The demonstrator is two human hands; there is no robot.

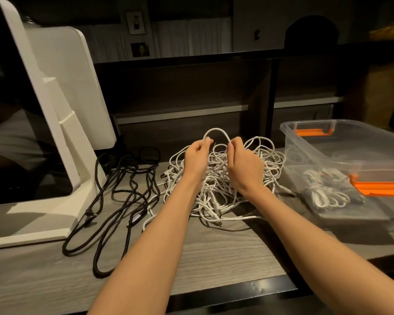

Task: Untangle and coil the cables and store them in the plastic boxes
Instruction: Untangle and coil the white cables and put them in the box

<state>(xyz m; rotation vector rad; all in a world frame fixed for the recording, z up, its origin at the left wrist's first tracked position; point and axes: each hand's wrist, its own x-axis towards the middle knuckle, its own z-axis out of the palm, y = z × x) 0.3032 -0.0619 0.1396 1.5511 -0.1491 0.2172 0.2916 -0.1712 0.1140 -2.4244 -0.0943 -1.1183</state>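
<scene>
- Plainly the untangling step is in hand: the left hand (195, 155) and the right hand (242, 164) each pinch one white cable loop (216, 131) with curled fingers, holding it arched above the white tangle (223, 183).
- That tangle lies on the wooden tabletop (214, 251) under both hands, its strands still knotted together; a few ends trail toward 6 o'clock.
- At 3 o'clock from the tangle stands a clear plastic box (328, 153) with orange latches (380, 186); coiled white cables (325, 194) already lie inside it, so part of the job looks done.
- At 9 o'clock from the tangle lie loose black cables (123, 201), not yet coiled, running up to the foot of a white stand (55, 137).
- The next move probably calls for drawing the pinched loop up and outward, following one strand to a free end without tightening the knots below.
- Open room lies at 6 o'clock, on bare tabletop between the forearms, and that seems the best place to lay out a freed length.
- Toward 12 o'clock a dark shelf wall (191, 87) rises close behind the tangle, and the box rim crowds the right side, so sideways pulls have little room.
</scene>
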